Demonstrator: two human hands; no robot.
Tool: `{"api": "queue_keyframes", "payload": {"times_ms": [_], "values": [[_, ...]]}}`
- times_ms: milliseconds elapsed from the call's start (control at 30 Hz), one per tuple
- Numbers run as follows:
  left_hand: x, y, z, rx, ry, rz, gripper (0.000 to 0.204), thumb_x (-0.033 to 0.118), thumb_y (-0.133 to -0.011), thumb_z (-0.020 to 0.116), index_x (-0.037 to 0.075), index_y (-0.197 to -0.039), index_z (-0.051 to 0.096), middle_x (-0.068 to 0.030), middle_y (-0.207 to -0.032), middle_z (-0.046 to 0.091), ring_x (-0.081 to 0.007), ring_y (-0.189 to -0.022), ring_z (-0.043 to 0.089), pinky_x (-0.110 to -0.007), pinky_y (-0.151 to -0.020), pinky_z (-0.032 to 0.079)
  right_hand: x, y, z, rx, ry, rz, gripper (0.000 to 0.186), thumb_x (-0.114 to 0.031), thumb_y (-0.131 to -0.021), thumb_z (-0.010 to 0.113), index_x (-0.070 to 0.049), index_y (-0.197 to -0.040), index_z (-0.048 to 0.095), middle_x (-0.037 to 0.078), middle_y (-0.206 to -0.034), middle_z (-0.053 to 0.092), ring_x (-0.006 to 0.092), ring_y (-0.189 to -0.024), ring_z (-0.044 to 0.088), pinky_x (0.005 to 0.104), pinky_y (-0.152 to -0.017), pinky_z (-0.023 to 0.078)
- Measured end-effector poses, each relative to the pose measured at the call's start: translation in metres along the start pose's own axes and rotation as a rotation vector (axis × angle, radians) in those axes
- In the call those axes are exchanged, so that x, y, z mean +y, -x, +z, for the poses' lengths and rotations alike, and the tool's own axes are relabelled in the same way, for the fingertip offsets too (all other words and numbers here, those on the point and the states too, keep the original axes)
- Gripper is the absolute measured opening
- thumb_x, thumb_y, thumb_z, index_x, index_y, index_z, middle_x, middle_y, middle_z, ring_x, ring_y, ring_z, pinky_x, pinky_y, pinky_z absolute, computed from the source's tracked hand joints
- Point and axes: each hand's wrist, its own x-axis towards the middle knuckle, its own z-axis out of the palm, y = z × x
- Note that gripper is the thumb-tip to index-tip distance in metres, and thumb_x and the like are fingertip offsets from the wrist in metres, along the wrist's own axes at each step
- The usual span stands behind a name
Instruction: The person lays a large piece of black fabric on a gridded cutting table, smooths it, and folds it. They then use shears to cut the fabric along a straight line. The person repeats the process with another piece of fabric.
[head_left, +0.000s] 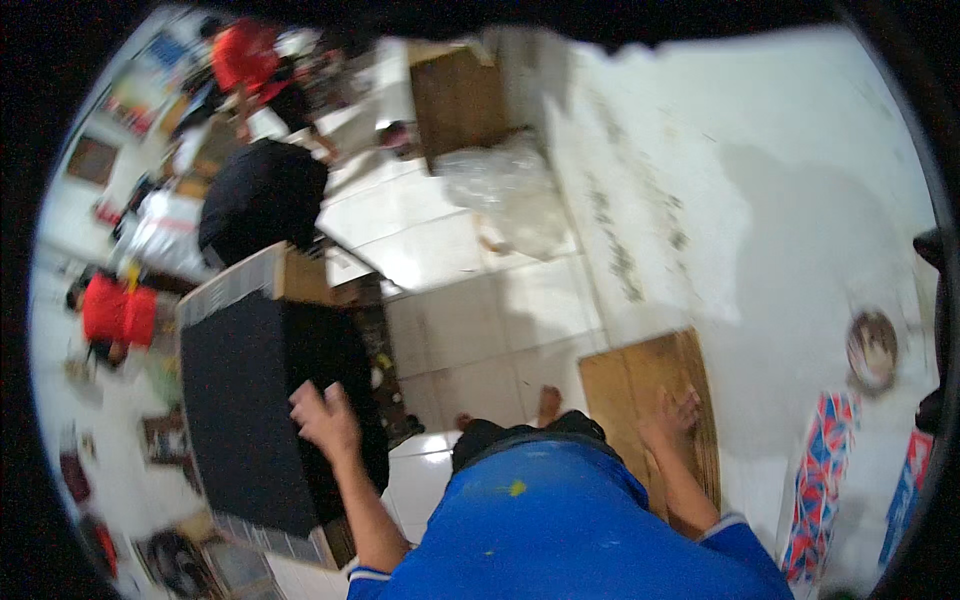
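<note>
Cardboard, brown, flat and layered [625, 385], is resting by the white wall [700, 150], directly behind the blurred, loosely spread right hand [672, 418] in view, while a large black boxy piece with pale-banded ends [250, 400] is standing at the left hand [330, 425], whose parted fingers are overlapping its side. Neither hand is visibly holding anything, though contact cannot be told, and both things are pointing their long axes away from the person. Farther off, a brown box [460, 105] is standing near crumpled clear plastic [510, 195], its contents hidden.
</note>
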Motion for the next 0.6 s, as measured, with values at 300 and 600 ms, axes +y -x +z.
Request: {"api": "queue_keyframes", "payload": {"times_ms": [300,600], "values": [[0.116,0.011,0.025,-0.356,0.473,0.243,0.081,0.043,-0.105,0.072,0.007,-0.17,0.038,-0.0284,-0.181,0.02,-0.0471,-0.167,0.023,-0.069,-0.131,0.021,0.019,-0.016,0.027,0.2,-0.288,0.185,0.102,-0.025,-0.089,0.086,-0.015,-0.174,0.029,0.031,-0.173,0.031,0.0477,-0.157,0.035,0.0719,-0.12,0.033],[0.053,0.022,0.045,-0.656,0.642,0.262,0.076,0.05,-0.108,0.066,0.006,-0.166,0.044,-0.0276,-0.173,0.04,-0.0465,-0.155,0.045,-0.05,-0.127,0.041,-0.043,-0.104,0.018,-0.16,-0.267,-0.357,0.065,-0.052,-0.098,0.077,0.011,-0.108,0.068,0.035,-0.106,0.071,0.053,-0.104,0.068,0.0597,-0.09,0.053]]}}
